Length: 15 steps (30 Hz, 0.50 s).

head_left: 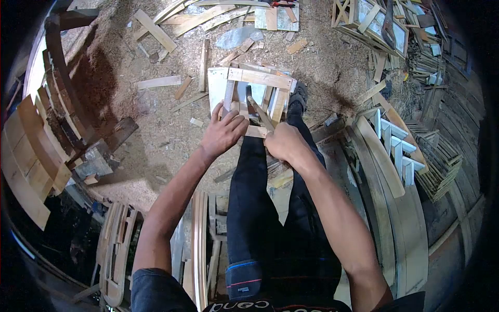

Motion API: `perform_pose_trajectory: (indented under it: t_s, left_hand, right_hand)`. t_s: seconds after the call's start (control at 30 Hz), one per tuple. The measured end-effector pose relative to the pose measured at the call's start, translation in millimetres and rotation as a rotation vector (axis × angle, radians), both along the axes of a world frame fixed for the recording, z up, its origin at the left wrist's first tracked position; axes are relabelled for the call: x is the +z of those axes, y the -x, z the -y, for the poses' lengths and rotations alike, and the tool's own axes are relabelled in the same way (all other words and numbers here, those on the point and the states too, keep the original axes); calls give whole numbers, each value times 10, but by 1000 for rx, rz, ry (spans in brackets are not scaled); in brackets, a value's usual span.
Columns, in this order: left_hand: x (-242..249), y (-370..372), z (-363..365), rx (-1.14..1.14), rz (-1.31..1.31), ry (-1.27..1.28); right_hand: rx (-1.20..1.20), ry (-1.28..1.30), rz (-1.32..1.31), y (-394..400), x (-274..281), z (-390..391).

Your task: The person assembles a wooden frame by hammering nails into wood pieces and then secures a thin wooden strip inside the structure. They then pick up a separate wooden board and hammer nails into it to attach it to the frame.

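A small wooden frame (260, 78) made of pale slats sits in front of me, between and beyond my knees. My left hand (226, 130) grips the near left corner of this frame, its fingers bent over the wood; the fingertips are partly hidden. In my right hand (285, 141) is a hammer (258, 112), held by its wooden handle. The dark hammer head points away from me, over the inside of the frame. Beneath the frame lies a pale board (215, 86).
Sawdust and wood offcuts (156, 31) cover the ground ahead. A wooden crate-like piece (371, 23) stands at the far right. Stacked slats (436, 166) and a white slatted piece (399, 145) lie to my right. Curved boards (39, 151) lean at the left.
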<state>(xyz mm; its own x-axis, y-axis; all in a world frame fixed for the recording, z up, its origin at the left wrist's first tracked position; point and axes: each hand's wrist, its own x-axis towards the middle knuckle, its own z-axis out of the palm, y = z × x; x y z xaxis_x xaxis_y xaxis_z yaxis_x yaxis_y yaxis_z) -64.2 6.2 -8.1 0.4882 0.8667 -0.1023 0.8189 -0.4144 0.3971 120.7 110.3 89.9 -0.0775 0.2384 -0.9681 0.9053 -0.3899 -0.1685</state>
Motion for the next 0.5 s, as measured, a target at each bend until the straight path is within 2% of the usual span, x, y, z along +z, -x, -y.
perform_pose_trajectory:
  t_s: [0.5]
  left_hand:
    - [-13,20,-5,8,-10,1]
  right_hand:
    - [-8,-16,-3,-72,28,64]
